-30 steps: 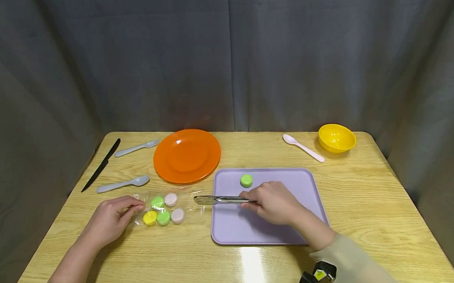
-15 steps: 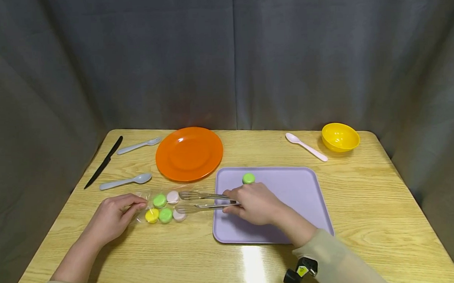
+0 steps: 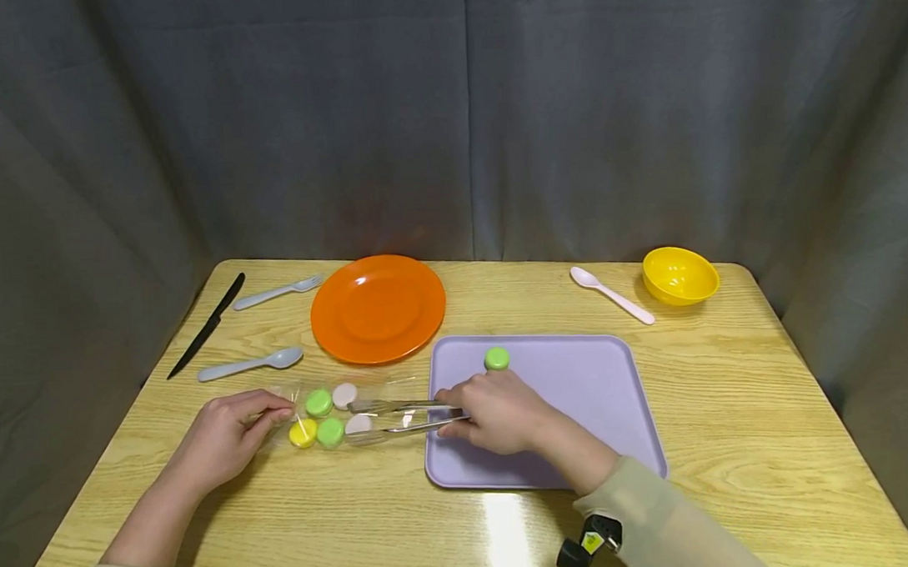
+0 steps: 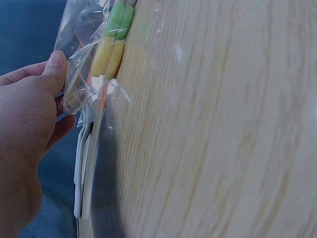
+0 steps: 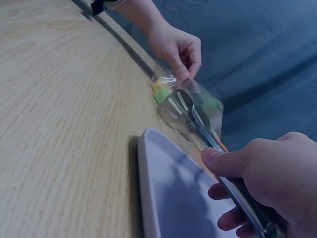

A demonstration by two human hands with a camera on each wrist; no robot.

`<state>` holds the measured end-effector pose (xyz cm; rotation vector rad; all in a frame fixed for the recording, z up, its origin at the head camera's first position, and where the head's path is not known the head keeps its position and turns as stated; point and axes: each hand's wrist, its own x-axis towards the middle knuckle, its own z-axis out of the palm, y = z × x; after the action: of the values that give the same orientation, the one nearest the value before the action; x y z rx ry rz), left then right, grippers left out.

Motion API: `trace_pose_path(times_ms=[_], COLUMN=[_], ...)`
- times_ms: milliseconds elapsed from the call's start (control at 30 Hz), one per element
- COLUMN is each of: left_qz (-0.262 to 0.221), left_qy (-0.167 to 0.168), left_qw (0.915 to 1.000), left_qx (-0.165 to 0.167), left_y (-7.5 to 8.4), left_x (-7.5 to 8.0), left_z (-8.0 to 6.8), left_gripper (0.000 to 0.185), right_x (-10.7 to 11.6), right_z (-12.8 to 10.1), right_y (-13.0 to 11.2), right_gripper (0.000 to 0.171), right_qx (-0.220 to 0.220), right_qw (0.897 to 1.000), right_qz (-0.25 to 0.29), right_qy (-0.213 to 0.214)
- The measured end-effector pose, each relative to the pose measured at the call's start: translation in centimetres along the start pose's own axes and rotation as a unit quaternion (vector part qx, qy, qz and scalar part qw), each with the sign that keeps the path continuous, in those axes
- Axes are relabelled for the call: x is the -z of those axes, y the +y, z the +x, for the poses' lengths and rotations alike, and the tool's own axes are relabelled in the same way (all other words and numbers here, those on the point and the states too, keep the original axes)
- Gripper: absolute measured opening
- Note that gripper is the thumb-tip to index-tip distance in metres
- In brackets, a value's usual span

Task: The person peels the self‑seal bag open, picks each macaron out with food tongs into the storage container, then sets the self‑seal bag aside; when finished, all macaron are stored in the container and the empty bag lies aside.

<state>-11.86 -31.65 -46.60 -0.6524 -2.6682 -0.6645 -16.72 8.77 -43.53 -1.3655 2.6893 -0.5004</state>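
A clear plastic bag (image 3: 331, 413) with several round green, yellow and pink macarons lies on the wooden table left of a lilac tray (image 3: 579, 421). My left hand (image 3: 226, 433) pinches the bag's closed left end (image 4: 74, 94). My right hand (image 3: 496, 411) grips metal tongs (image 3: 398, 415) above the tray's left edge. The tongs' tips reach into the bag's open end around a pink macaron (image 3: 358, 423). In the right wrist view the tong blades (image 5: 181, 106) sit inside the bag (image 5: 203, 106). One green macaron (image 3: 497, 359) rests on the tray near its far edge.
An orange plate (image 3: 377, 308) stands behind the bag. A black knife (image 3: 203, 326), a grey fork (image 3: 277, 293) and a grey spoon (image 3: 250, 364) lie at the far left. A pink spoon (image 3: 612, 295) and a yellow bowl (image 3: 681, 275) sit at the far right.
My right hand has moved left with the tongs. The tongs opened and their tips went from outside the bag into it, around a pink macaron. The left hand stays on the bag.
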Motion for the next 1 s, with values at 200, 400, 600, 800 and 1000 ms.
trace_pose_path(times_ms=[200,400,600,800,1000], left_qz=[-0.001,0.0,0.0,0.003,0.006], left_qy=[0.001,0.001,0.003,0.0,-0.001], left_qw=[1.0,1.0,1.0,1.0,1.0], left_qx=[0.002,0.002,0.002,0.004,0.001], left_y=[0.1,0.1,0.2,0.1,0.0], left_x=[0.0,-0.1,-0.1,-0.1,-0.2], left_z=[0.0,-0.1,0.0,0.0,0.1], left_gripper=[0.02,0.02,0.021,0.019,0.019], right_x=[-0.4,-0.1,1.0,1.9,3.2], right_z=[-0.2,-0.7,-2.2,-3.8,-5.7], right_y=[0.0,0.1,0.8,1.9,2.9], right_gripper=[0.02,0.021,0.03,0.026,0.035], right_qx=[0.01,-0.002,-0.028,-0.04,-0.058], right_qw=[1.0,1.0,0.999,0.997,0.995], right_qz=[-0.005,-0.006,-0.023,-0.03,-0.029], right_qy=[0.01,0.016,0.03,0.052,0.073])
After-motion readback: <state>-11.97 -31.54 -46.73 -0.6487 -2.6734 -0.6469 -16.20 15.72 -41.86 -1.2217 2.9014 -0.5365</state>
